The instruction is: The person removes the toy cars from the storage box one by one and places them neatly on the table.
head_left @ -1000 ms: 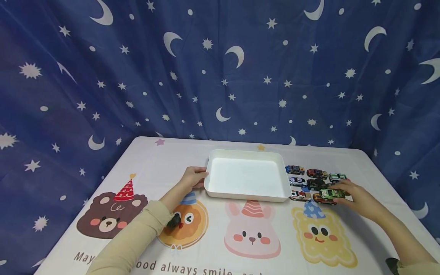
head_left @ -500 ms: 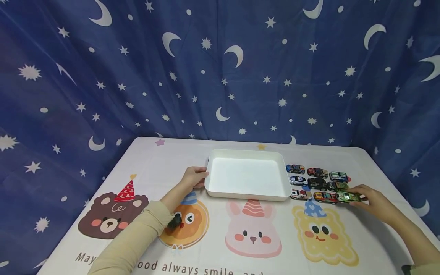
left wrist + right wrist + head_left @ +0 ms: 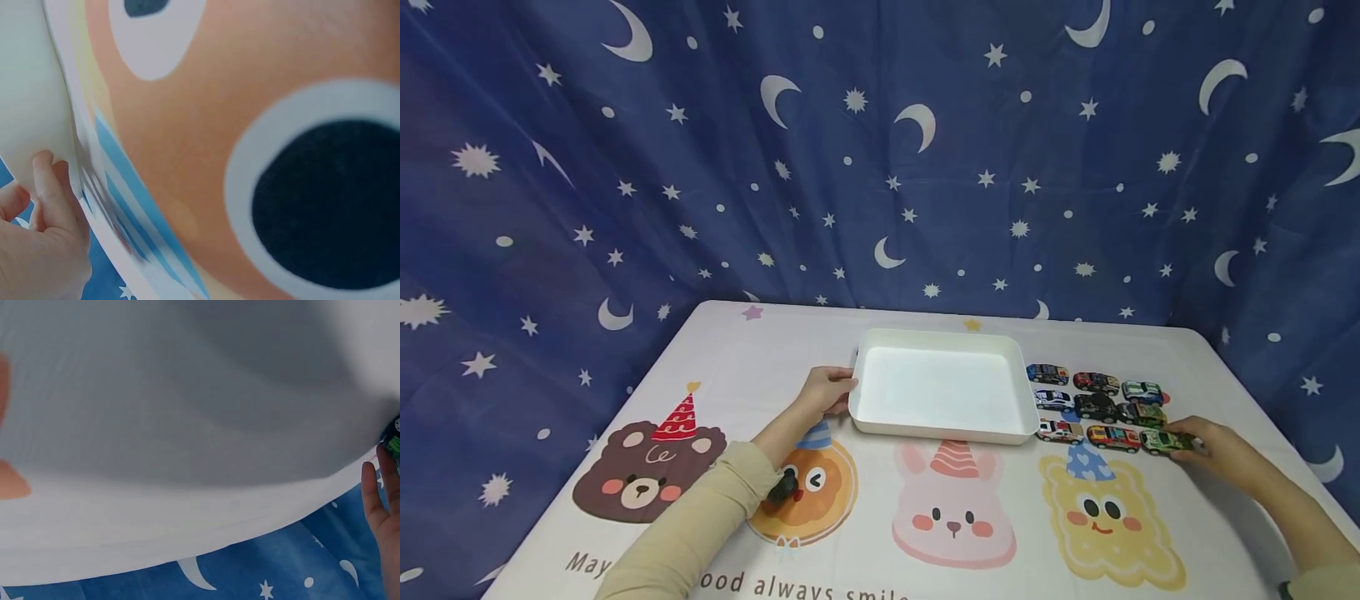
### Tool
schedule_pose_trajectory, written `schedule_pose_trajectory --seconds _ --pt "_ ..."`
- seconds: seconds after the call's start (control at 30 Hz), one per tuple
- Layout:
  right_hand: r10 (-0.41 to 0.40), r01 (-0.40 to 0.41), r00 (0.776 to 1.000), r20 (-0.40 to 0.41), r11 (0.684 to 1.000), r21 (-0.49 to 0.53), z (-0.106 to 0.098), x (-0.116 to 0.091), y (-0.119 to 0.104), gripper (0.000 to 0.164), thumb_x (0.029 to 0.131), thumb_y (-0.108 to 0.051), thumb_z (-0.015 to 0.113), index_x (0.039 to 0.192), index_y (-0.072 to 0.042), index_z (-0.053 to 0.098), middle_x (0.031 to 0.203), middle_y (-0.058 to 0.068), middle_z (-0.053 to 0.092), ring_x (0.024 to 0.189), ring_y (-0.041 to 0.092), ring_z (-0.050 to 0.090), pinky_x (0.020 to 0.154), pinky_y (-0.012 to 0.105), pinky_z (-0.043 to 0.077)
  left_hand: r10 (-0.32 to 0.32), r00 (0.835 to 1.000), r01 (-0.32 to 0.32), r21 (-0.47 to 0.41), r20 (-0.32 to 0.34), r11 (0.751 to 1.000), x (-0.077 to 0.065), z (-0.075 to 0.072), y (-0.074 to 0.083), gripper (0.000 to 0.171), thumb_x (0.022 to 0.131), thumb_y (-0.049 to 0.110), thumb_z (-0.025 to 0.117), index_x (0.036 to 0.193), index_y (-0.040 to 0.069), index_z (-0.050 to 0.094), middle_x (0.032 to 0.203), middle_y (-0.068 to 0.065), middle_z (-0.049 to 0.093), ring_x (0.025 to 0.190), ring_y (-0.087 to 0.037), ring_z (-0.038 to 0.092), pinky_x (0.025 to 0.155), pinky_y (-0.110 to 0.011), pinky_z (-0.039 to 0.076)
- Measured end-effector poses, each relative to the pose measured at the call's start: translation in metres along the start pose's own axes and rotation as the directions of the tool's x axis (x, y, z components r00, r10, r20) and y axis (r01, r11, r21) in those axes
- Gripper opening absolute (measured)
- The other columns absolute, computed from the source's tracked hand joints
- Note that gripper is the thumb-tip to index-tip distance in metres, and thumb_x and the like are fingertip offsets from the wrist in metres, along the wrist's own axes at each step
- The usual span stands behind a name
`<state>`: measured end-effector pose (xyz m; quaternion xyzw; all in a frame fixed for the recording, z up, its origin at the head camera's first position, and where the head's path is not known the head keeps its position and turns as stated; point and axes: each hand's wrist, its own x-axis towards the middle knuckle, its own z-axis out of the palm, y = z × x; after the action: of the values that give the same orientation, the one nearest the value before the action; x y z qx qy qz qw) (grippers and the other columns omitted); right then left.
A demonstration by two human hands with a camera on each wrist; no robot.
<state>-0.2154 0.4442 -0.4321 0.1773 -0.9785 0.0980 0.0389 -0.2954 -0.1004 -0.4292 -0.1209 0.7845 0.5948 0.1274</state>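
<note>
On the table, a shallow white tray has my left hand at its left wall. In the left wrist view, bent fingers of that hand lie against the tray's outer side. To the tray's right, several small toy cars stand in three rows. My right hand pinches the rear end of a green toy car at the right end of the front row. Beside that car is a red and yellow toy car. The right wrist view catches only a sliver of the dark green car at the fingertips.
A black toy car sits mid-group, with a white and red toy car close to the tray's right wall. The printed tablecloth covers the table. Behind it hangs a blue moon-and-star curtain.
My right hand has moved the green toy car rightward from over the red and yellow one and set it at the row's right end. The left hand and tray stay put.
</note>
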Motion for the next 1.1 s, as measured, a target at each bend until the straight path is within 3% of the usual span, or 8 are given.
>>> schedule_pose_trajectory --seconds 0.13,0.43,0.6,0.77,1.0,1.1 --pt "-0.037 0.037 0.999 -0.009 0.998 -0.048 0.003 -0.004 0.001 0.028 0.069 -0.005 0.078 0.091 0.008 0.066 0.087 0.016 0.067 0.082 0.038 0.061 0.071 0.046 0.053 -0.001 1.000 0.001 0.004 -0.008 1.000 -0.001 0.004 0.000 0.034 0.091 0.011 0.061 0.124 0.003 0.059 0.116 -0.017 0.065 0.067 -0.005 0.061 0.052 -0.016 0.053" --pt "-0.029 0.027 0.999 -0.040 0.998 -0.054 0.009 -0.014 0.002 0.033 0.065 -0.005 0.081 0.092 0.007 0.066 0.089 0.017 0.066 0.082 0.040 0.060 0.071 0.047 0.053 0.012 1.000 -0.012 0.001 -0.002 1.000 -0.002 0.007 -0.002 0.034 0.090 0.010 0.062 0.124 0.002 0.060 0.114 -0.018 0.065 0.064 -0.004 0.060 0.052 -0.016 0.054" --pt "-0.031 0.030 0.999 -0.037 0.999 -0.042 0.003 -0.012 -0.003 0.033 0.065 -0.003 0.080 0.094 0.007 0.065 0.089 0.019 0.065 0.080 0.038 0.062 0.069 0.048 0.054 0.012 1.000 -0.012 -0.003 0.001 1.000 -0.002 0.006 -0.001 0.035 0.090 0.010 0.061 0.124 0.001 0.059 0.117 -0.019 0.064 0.069 -0.007 0.062 0.056 -0.019 0.057" --pt "-0.067 0.061 0.994 -0.086 0.996 -0.070 -0.007 -0.006 -0.012 0.032 0.065 0.001 0.079 0.094 0.006 0.066 0.089 0.017 0.066 0.077 0.036 0.062 0.065 0.045 0.055 0.003 1.000 -0.003 -0.002 0.007 1.000 -0.001 0.005 0.002 0.036 0.090 0.010 0.062 0.125 0.002 0.058 0.117 -0.018 0.063 0.071 -0.007 0.062 0.058 -0.020 0.057" --pt "-0.015 0.013 0.999 -0.035 0.999 -0.052 -0.018 0.009 -0.033 0.035 0.073 0.000 0.074 0.106 0.006 0.065 0.099 0.027 0.064 0.091 0.046 0.060 0.074 0.054 0.053 0.046 0.999 -0.046 0.012 0.010 0.999 0.001 0.002 0.001 0.035 0.090 0.011 0.062 0.124 0.002 0.059 0.108 -0.015 0.066 0.063 -0.004 0.060 0.050 -0.015 0.051" --pt "-0.011 0.009 0.998 -0.058 0.999 -0.043 -0.018 0.012 -0.045 0.034 0.074 -0.003 0.074 0.107 0.005 0.065 0.103 0.028 0.064 0.098 0.050 0.057 0.079 0.058 0.050 0.053 0.999 -0.053 0.024 0.010 0.998 0.001 -0.001 -0.002 0.036 0.089 0.012 0.063 0.124 0.003 0.059 0.104 -0.013 0.067 0.062 -0.004 0.060 0.051 -0.016 0.052"
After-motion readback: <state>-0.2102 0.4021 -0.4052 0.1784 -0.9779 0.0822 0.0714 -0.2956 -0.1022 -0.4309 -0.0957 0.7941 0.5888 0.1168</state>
